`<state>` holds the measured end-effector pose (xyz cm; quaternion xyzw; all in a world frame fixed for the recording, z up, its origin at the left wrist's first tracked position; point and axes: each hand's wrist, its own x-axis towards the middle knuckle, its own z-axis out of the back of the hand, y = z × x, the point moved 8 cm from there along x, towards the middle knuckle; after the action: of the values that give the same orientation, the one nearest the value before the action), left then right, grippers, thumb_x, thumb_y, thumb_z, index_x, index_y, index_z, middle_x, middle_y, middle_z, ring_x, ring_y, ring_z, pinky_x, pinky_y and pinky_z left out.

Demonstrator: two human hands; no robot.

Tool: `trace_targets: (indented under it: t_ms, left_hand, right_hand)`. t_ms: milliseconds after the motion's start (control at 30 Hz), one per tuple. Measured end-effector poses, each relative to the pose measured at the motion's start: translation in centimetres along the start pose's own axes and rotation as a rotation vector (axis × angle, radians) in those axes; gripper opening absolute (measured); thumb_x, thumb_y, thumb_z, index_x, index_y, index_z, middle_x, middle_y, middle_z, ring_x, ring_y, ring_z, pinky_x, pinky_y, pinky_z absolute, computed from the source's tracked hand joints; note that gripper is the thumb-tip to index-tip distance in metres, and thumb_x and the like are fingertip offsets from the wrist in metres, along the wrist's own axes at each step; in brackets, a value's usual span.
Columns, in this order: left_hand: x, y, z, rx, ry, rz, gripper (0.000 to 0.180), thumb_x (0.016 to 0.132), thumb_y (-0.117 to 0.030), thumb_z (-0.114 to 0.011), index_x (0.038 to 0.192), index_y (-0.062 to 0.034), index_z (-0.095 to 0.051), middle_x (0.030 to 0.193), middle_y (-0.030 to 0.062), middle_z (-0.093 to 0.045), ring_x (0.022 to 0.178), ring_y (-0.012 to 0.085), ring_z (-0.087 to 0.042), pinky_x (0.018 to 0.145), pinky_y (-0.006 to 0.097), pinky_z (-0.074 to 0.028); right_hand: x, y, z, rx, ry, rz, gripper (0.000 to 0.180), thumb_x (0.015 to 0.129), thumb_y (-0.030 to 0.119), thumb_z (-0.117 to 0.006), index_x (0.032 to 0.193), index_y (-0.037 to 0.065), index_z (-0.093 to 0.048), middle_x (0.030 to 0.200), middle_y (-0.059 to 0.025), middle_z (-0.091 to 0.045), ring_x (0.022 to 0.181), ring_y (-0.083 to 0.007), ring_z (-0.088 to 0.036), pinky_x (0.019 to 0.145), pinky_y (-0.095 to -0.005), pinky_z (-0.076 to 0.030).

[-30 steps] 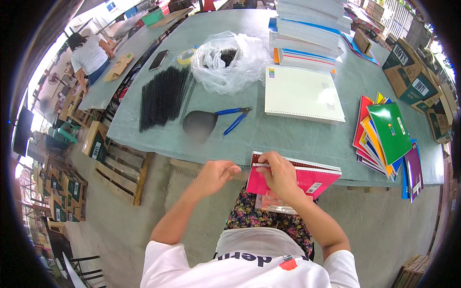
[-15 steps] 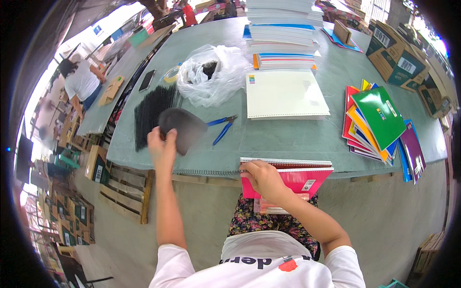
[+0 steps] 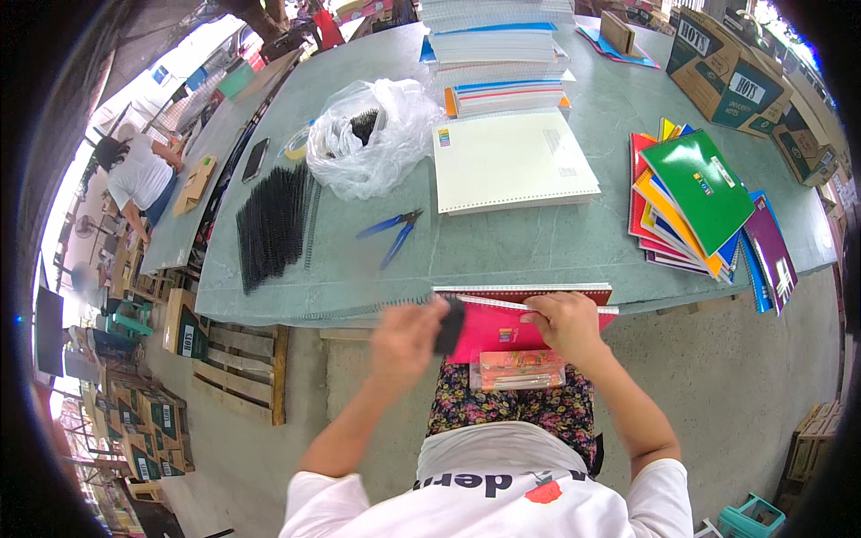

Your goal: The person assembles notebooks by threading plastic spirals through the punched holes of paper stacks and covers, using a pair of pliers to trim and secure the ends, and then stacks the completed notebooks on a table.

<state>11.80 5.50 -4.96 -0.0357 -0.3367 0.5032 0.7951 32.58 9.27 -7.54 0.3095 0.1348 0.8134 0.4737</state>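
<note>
My right hand [image 3: 567, 325] presses on the top edge of a red and pink notebook [image 3: 491, 334] that overhangs the near edge of the green table [image 3: 538, 247]. My left hand [image 3: 405, 339], blurred by motion, holds a dark sheet [image 3: 451, 325] just left of the notebook. A pile of black spiral coils [image 3: 273, 224] lies at the left of the table. Blue pliers [image 3: 393, 235] lie in front of it. A pink packet [image 3: 520, 368] rests on my lap.
A clear plastic bag [image 3: 368, 134], a white paper stack [image 3: 511, 160], fanned coloured notebooks [image 3: 695, 202], tall notebook stacks [image 3: 498, 45] and cardboard boxes [image 3: 726, 76] fill the table. A phone [image 3: 255, 160] lies far left. Another person [image 3: 134, 175] works at the left. A wooden pallet [image 3: 238, 368] lies on the floor.
My left hand reached out to the dark sheet by the coils, picked it up and brought it back to the notebook. My right hand stayed on the notebook.
</note>
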Motion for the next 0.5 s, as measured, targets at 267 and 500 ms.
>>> trace_targets:
  t_ms: [267,500]
  left_hand:
    - [-0.8,0.1,3.0,0.118,-0.252,0.06,0.033,0.068,-0.003,-0.072,0.099,-0.0071,-0.065,0.079,0.0066,-0.058,0.074,0.0247,-0.057,0.066,0.034,-0.045]
    - [-0.8,0.4,4.7,0.032,-0.506,0.1,0.031,0.073,-0.005,-0.07,0.103,-0.0136,-0.066,0.083,0.0055,-0.057,0.069,0.0201,-0.054,0.059,0.031,-0.046]
  right_hand:
    - [1.1,1.7,-1.8,0.048,-0.042,0.035,0.011,0.07,0.019,-0.069,0.077,0.011,-0.066,0.067,-0.006,-0.064,0.063,-0.0245,-0.061,0.058,-0.0364,-0.045]
    - [1.0,1.5,-2.0,-0.027,0.021,0.005,0.012,0.069,0.022,-0.071,0.074,0.012,-0.066,0.065,-0.0054,-0.063,0.062,-0.023,-0.061,0.059,-0.0368,-0.045]
